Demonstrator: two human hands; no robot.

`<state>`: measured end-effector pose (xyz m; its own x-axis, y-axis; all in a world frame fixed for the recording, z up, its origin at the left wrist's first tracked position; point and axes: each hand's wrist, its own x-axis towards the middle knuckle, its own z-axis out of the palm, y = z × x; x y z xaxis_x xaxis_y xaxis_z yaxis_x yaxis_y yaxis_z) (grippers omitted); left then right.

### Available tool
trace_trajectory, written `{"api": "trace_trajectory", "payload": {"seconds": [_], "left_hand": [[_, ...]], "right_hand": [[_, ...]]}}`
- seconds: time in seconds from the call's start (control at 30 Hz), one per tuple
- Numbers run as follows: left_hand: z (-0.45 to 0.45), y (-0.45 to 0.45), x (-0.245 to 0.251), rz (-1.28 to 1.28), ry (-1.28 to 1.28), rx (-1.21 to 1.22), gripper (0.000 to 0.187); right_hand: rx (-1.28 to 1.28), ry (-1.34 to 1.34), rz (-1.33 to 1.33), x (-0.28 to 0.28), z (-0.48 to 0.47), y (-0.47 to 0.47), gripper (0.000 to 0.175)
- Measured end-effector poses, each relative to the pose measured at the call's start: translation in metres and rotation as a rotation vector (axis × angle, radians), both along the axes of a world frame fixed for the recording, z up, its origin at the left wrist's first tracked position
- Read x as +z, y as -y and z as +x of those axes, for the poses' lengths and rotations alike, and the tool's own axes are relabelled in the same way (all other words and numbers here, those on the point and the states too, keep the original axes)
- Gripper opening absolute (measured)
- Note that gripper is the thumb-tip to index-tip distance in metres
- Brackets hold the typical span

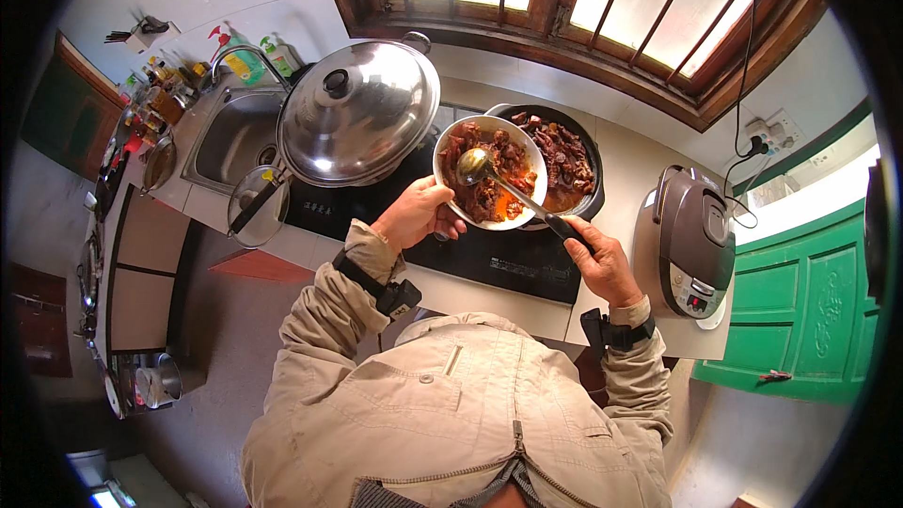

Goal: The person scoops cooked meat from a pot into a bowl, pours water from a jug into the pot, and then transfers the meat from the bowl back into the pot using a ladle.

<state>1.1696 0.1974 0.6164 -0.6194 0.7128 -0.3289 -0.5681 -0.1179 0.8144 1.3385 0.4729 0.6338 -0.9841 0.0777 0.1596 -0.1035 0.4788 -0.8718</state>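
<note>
My left hand grips the near left rim of a white bowl filled with braised meat in reddish, oily sauce. In my right hand is the black handle of a metal ladle, whose head rests on the meat inside the bowl. The bowl is tilted and partly overlaps a dark pot on the cooktop. More pieces of the same braised meat lie in that pot with sauce around them. The bowl hides the pot's left part.
A large wok with a domed steel lid stands left on the black cooktop. Further left are a steel sink, a glass lid and several bottles. A rice cooker stands at the right, near a green door.
</note>
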Motion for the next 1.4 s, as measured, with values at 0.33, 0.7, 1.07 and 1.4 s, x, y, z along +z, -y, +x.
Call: {"api": "trace_trajectory", "payload": {"seconds": [0.33,0.7,1.07,1.4], "left_hand": [[-0.011,-0.036,0.006,-0.104,-0.010,-0.015,0.017],[-0.025,-0.057,0.016,-0.226,-0.104,0.001,0.018],[-0.038,-0.064,0.028,-0.359,-0.161,-0.035,0.019],[-0.043,-0.079,0.032,-0.468,-0.212,-0.054,0.024]], "right_hand": [[-0.150,-0.107,0.171,-0.029,0.010,-0.019,0.035],[-0.221,-0.047,0.230,-0.031,0.021,-0.041,0.033],[-0.207,-0.050,0.045,-0.046,0.020,-0.045,0.034],[-0.294,-0.128,0.214,-0.053,0.031,-0.058,0.034]]}}
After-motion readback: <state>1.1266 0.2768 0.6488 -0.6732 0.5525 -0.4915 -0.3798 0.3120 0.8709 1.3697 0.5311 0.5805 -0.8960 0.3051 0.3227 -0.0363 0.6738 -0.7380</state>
